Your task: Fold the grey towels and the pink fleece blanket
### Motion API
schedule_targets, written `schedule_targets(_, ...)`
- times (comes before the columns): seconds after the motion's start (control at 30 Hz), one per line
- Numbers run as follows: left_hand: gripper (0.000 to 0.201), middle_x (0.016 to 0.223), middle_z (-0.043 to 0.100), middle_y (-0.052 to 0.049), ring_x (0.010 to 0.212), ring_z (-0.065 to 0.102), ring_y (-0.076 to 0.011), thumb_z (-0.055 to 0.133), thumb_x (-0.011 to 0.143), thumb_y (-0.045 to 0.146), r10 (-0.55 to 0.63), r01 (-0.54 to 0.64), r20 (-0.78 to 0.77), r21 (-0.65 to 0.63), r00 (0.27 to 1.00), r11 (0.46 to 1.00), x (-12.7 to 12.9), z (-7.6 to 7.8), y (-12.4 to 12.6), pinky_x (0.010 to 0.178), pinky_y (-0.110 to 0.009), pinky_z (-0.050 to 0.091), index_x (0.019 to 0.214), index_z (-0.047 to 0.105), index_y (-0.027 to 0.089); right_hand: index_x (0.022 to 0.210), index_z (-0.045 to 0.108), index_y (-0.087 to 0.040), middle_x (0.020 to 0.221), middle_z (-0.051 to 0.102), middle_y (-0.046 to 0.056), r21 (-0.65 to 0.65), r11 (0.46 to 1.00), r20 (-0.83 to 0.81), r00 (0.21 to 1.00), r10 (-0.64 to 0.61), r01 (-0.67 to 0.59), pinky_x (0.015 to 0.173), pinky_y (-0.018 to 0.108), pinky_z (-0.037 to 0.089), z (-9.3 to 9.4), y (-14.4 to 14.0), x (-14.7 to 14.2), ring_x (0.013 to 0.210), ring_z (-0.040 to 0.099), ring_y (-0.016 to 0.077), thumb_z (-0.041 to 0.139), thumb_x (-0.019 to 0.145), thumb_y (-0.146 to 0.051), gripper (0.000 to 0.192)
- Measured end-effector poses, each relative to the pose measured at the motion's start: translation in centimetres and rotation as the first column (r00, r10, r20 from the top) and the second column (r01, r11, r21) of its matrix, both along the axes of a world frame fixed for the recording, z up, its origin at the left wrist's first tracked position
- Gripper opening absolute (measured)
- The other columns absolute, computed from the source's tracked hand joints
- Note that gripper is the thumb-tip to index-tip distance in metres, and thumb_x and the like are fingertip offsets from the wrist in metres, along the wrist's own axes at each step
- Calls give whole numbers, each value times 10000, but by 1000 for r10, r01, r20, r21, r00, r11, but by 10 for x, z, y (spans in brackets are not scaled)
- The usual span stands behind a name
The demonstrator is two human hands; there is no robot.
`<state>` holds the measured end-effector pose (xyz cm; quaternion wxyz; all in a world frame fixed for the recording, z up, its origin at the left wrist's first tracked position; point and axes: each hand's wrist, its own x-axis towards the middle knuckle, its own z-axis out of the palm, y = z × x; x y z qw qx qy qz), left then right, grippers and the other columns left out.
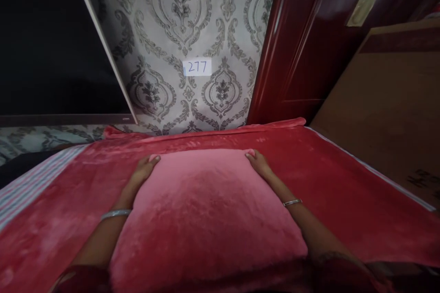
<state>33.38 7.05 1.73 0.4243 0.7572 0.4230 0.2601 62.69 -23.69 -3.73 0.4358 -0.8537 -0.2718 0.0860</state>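
A plump pink plush pillow [209, 215] lies on a red plush blanket [343, 183] that covers the bed. My left hand [142, 171] grips the pillow's far left corner, fingers curled over its edge. At the far right corner my right hand [259, 162] holds the pillow the same way. Each wrist wears a silver bangle. The pillow's near edge runs below my forearms toward my body.
A striped sheet [30, 183] shows at the bed's left side. Patterned wallpaper [178, 23] carries a white label reading 277 [197, 67]. A dark red door [309, 41] stands at the back right, a brown wooden panel [388, 105] to the right.
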Motion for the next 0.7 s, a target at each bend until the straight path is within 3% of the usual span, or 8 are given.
schedule_targets(0.13, 271, 719, 659, -24, 850, 645, -268, 604, 677, 467, 27, -28, 22, 18, 999, 999, -2, -12, 0, 720, -320, 507, 720, 622, 199, 1209, 651, -156, 1193, 693, 155, -75, 993, 7, 996, -92, 92, 969, 435, 484, -4, -1, -6, 1126, 635, 312, 528, 916, -379, 388)
schedule_targets(0.27, 302, 767, 690, -43, 872, 658, -273, 636, 684, 482, 7, -7, 43, 10, 999, 1000, -2, -12, -3, 758, -331, 515, 751, 645, 188, 1240, 639, -134, 1226, 690, 150, -87, 994, 26, 998, -56, 59, 970, 413, 495, 6, -5, -11, 1125, 643, 287, 469, 950, -365, 409)
schedule_targets(0.4, 365, 823, 737, -98, 860, 690, -290, 625, 740, 527, -36, 37, 42, -21, 998, 999, -11, -1, 0, 740, -367, 554, 794, 690, 172, 1283, 634, -130, 1242, 691, 144, -94, 995, 60, 998, 19, -13, 991, 414, 493, 23, -17, -10, 1140, 645, 274, 396, 985, -365, 448)
schedule_targets(0.5, 459, 1044, 752, -150, 1067, 674, -336, 593, 789, 545, -62, 65, -31, 125, 998, 990, -15, 18, -4, 908, -443, 543, 977, 718, 146, 1431, 534, -160, 1422, 575, 163, -108, 993, 173, 983, 56, -38, 1115, 522, 371, 42, -20, -20, 1344, 493, 326, 458, 967, -405, 530)
schedule_targets(0.57, 545, 1287, 680, -166, 1285, 562, -347, 577, 816, 530, -124, 152, -108, 308, 986, 939, -10, 30, -18, 1094, -484, 426, 1177, 682, 136, 1506, 456, -211, 1536, 459, 141, -166, 977, 341, 922, 184, -133, 1160, 564, 289, 55, -14, -38, 1441, 363, 338, 485, 962, -450, 595)
schedule_targets(0.6, 596, 1398, 613, -160, 1367, 491, -337, 557, 837, 533, -192, 242, -164, 391, 968, 888, -6, 34, -29, 1157, -487, 354, 1279, 638, 141, 1527, 428, -240, 1572, 412, 122, -224, 954, 421, 863, 279, -199, 1169, 576, 268, 61, -9, -50, 1467, 318, 336, 474, 971, -473, 605)
schedule_targets(0.7, 705, 1595, 389, -143, 1489, 323, -316, 448, 915, 587, -387, 579, -438, 510, 811, 637, 9, 33, -70, 1230, -529, 199, 1487, 461, 176, 1559, 368, -290, 1626, 316, 89, -428, 835, 499, 681, 537, -345, 1179, 621, 213, 68, 10, -87, 1507, 228, 334, 415, 1006, -523, 602)
